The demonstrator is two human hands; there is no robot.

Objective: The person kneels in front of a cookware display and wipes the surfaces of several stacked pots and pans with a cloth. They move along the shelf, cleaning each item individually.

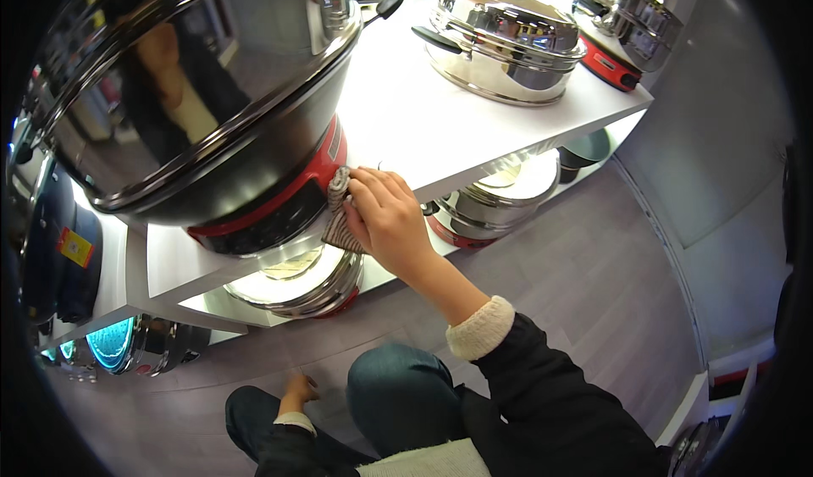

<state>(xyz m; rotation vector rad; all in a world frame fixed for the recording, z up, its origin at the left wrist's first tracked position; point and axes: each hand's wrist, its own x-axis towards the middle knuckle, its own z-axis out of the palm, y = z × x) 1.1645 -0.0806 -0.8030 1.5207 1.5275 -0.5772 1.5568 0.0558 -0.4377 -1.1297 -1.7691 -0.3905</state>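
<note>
My right hand [390,219] grips a folded striped cloth [343,213] at the front edge of the white shelf [419,134], beside the red and black base [286,207] of a large pot. Whether the cloth touches the base I cannot tell. The large dark metal pot [254,140] rises at the upper left, and its shiny lid [190,64] mirrors a person's torso. Low in the view, my left hand [301,389] hangs near my knee with its fingers partly bent; nothing shows in it.
A shiny steel lidded pan [502,51] and another pot on a red base [603,64] stand on the same shelf. Several pots, including a steel one [502,204], sit on the lower shelf. Dark blue cookware [54,254] stands left; a grey panel [718,127] rises right.
</note>
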